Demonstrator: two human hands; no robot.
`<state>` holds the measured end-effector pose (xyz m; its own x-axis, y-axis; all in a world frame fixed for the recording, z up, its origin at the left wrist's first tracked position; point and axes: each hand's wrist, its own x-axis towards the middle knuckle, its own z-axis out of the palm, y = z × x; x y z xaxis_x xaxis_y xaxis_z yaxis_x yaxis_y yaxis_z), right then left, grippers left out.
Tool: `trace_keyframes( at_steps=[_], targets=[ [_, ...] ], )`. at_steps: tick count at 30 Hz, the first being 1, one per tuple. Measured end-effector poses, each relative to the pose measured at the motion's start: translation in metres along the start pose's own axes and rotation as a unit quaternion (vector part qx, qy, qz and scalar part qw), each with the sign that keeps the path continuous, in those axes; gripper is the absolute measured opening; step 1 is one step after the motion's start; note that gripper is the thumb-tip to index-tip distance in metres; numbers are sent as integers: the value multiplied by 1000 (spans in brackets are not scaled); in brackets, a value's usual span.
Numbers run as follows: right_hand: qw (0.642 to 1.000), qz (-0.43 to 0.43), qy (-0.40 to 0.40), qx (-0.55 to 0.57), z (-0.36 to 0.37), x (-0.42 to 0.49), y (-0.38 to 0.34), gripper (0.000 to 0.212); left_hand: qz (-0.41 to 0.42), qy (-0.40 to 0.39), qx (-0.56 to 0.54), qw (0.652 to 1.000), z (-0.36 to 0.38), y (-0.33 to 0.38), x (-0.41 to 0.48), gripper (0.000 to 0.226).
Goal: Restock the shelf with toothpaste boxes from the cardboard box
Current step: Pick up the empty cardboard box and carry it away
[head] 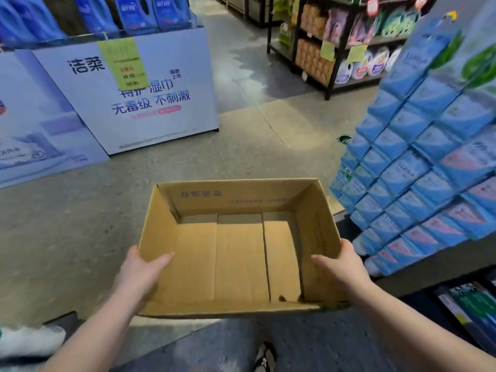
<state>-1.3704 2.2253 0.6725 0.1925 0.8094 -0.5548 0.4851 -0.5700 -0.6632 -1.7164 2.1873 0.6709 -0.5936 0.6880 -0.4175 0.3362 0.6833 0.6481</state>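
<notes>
At the far left a pale blue printed cardboard display stand [128, 98] rises from the grey speckled floor [80, 224], well apart from the hands. The left hand [139, 267] grips the left wall of the brown cardboard box [241, 197] near its near-left corner, thumb laid inside along the wall and fingers hidden outside. The box is held level over the person's lap, mouth up, and only its bare bottom flaps show: no toothpaste box is left inside. The right hand [343, 264] clasps the right wall near the near-right corner in the same way, thumb inside. Just right of that hand, the stack of small blue rectangular cartons [418, 167] stands in close rows along the front edge of the dark shelf [442, 264]; these are probably the toothpaste boxes, though the print is too blurred to read. The stock therefore lies right of the box, the right hand much the nearer, and restocking looks about finished.
</notes>
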Motion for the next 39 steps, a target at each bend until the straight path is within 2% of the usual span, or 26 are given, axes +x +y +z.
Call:
trace_keyframes(
  at_steps=[7, 10, 16, 20, 28, 31, 36, 39],
  targets=[
    [998, 48, 26, 34, 5, 81, -50, 74, 29, -32, 39, 998, 27, 90, 107, 61],
    [995, 64, 54, 48, 17, 120, -73, 68, 45, -53, 51, 996, 40, 128, 159, 56],
    [982, 121, 116, 83, 48, 201, -129, 61, 73, -116, 71, 988, 71, 203, 272, 74],
    [973, 152, 146, 94, 67, 248, -154, 59, 115, -166, 112, 973, 95, 243, 350, 76],
    [937, 240, 194, 165, 85, 344, -163, 66, 152, -209, 208, 944, 197, 318, 452, 79],
    [926, 265, 207, 174, 86, 381, -159, 68, 149, -224, 209, 940, 244, 335, 480, 75],
    [919, 301, 196, 163, 96, 443, -151, 72, 145, -279, 232, 921, 311, 351, 526, 63],
    [914, 317, 183, 176, 111, 488, -135, 74, 144, -293, 257, 909, 359, 349, 566, 65]
  ],
)
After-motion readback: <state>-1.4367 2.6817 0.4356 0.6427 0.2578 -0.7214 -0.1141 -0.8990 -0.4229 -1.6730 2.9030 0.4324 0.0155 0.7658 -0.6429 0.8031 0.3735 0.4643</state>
